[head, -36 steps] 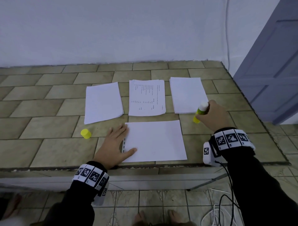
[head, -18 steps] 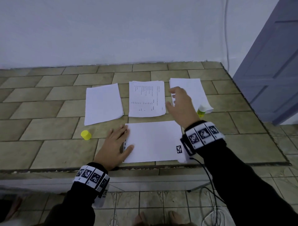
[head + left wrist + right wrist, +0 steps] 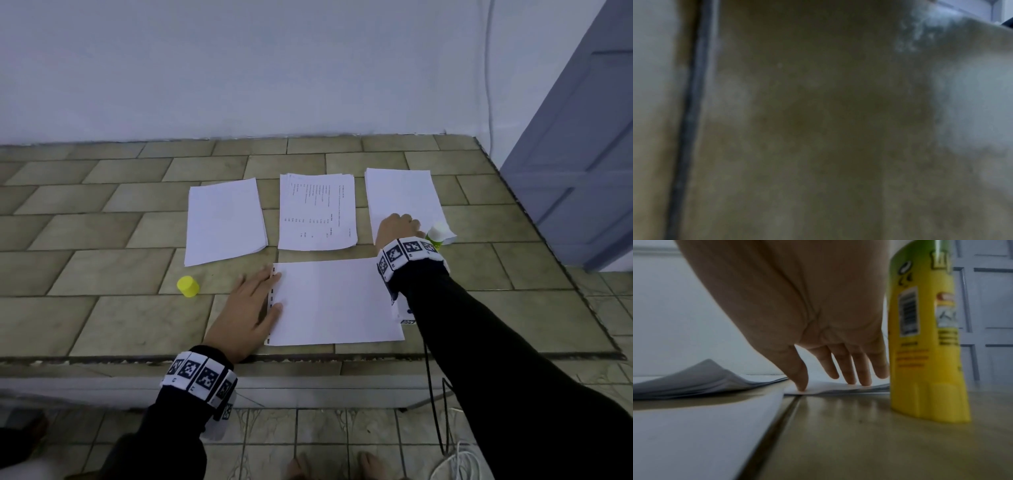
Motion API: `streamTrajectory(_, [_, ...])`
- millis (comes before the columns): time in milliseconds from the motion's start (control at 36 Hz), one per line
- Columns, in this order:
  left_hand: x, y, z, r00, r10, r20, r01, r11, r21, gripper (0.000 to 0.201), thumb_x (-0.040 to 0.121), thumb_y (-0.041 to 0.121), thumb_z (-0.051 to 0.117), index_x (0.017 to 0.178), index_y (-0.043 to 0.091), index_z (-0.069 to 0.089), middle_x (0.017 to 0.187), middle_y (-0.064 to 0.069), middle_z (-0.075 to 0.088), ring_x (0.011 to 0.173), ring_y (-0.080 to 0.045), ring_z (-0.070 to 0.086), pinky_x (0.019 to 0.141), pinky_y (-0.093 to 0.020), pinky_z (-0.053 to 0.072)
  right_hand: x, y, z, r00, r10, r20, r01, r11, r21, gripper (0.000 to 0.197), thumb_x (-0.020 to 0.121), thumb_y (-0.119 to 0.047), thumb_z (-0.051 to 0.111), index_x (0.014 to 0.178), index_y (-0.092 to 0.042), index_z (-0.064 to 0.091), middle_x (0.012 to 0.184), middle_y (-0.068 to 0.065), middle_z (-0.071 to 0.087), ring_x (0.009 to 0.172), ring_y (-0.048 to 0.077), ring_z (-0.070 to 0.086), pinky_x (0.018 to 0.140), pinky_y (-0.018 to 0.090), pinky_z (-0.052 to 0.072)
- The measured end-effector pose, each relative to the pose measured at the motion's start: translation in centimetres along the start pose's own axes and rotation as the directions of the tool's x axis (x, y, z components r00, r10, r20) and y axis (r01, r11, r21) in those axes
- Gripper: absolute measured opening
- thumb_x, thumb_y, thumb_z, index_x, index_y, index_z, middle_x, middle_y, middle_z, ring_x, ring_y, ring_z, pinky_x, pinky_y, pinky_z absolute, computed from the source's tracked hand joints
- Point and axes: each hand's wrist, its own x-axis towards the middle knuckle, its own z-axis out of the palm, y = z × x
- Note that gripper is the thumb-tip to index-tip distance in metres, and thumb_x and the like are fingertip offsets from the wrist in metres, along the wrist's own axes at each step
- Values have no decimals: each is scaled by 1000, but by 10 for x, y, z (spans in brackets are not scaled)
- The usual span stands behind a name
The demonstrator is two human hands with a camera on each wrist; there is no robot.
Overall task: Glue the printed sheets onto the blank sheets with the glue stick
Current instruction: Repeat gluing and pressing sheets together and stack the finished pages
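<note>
On the tiled counter [image 3: 102, 308] just in front of us lies a sheet [image 3: 335, 301] turned sideways, blank side up, with a row of small printed marks along its left edge. Our left hand [image 3: 250, 308] lies flat on that edge, fingers straight and spread, holding nothing. Beyond the sheet, three stacks sit in a row: a blank stack on the left [image 3: 224, 221], a printed stack [image 3: 317, 210] in the middle, and a blank stack on the right [image 3: 404, 202].

Our right hand [image 3: 399, 228] reaches to the near edge of the right stack. From the right wrist view, the fingertips [image 3: 863, 379] and thumb come down on the top sheet at its near corner; the fingers are fairly straight, and we cannot tell whether they pinch the paper or only press on it.

Just beside this hand, on its right, the glue stick [image 3: 925, 337] stands upright on the counter, uncapped, its white tip up. Its yellow cap [image 3: 187, 286] sits well apart, to the left of our left hand.

Nothing but blurred tile shows in the left wrist view.
</note>
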Motion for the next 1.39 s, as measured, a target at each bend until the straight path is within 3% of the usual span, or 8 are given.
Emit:
streamTrajectory(361, [0,2,-2,1000,-25,1,25,1000,-12,62,97,49,29,147,14,41,157,-3,33,146,-11,25,123,-34,5,14,3,-5,992,54,-116,-18,956,294,25,96,-10,51,119,-1,50,128,17,46,121,32,45,96,40,41])
streamTrajectory(556, [1,5,-4,998,-68,-3,67,994,-83,62,97,53,28,146,17,42,155,5,33,145,-8,27,123,-33,7,8,-3,-31,965,-30,-262,155,868,471,30,99,-16,48,125,-2,48,130,18,44,120,33,44,95,39,40])
streamTrajectory(639, [1,7,-6,990,-132,-45,119,967,-226,57,96,53,32,144,23,44,150,9,39,140,-5,34,119,-34,22,-4,-6,-39,925,-137,-355,318,789,525,31,96,-17,54,124,-6,52,128,16,46,120,31,43,95,37,40])
streamTrajectory(889, [12,15,-25,886,-442,-141,233,686,-689,53,100,49,29,134,17,53,118,9,66,109,0,63,95,-17,46,-58,5,-22,837,-407,-365,544,557,627,29,85,-14,69,113,-22,66,138,6,43,133,24,29,103,36,30])
streamTrajectory(1000, [28,21,-42,796,-604,47,332,370,-867,37,108,43,20,131,29,44,100,-8,68,69,-18,71,55,-27,54,-72,19,-2,820,-474,-319,555,526,645,28,83,-13,73,107,-27,68,145,5,41,138,23,24,107,28,23])
streamTrajectory(1167, [27,22,-47,834,-520,187,455,454,-766,34,96,14,61,127,28,57,105,1,74,92,-15,70,71,-28,57,-85,38,19,824,-511,-246,531,543,650,36,82,-16,76,99,-43,60,152,8,32,146,24,17,110,28,17])
streamTrajectory(1250, [25,25,-42,884,-416,213,435,564,-702,34,94,-5,58,118,19,62,87,10,75,78,-7,67,68,-19,53,-90,46,25,852,-484,-201,472,542,696,41,82,-11,74,99,-46,58,160,6,17,149,17,7,116,33,16])
streamTrajectory(1389, [19,29,-34,887,-414,204,435,603,-669,26,95,1,59,105,23,69,75,15,65,75,-5,59,71,-13,46,-94,55,34,872,-469,-142,352,397,848,55,80,3,69,100,-48,61,150,11,35,141,24,32,103,36,46])
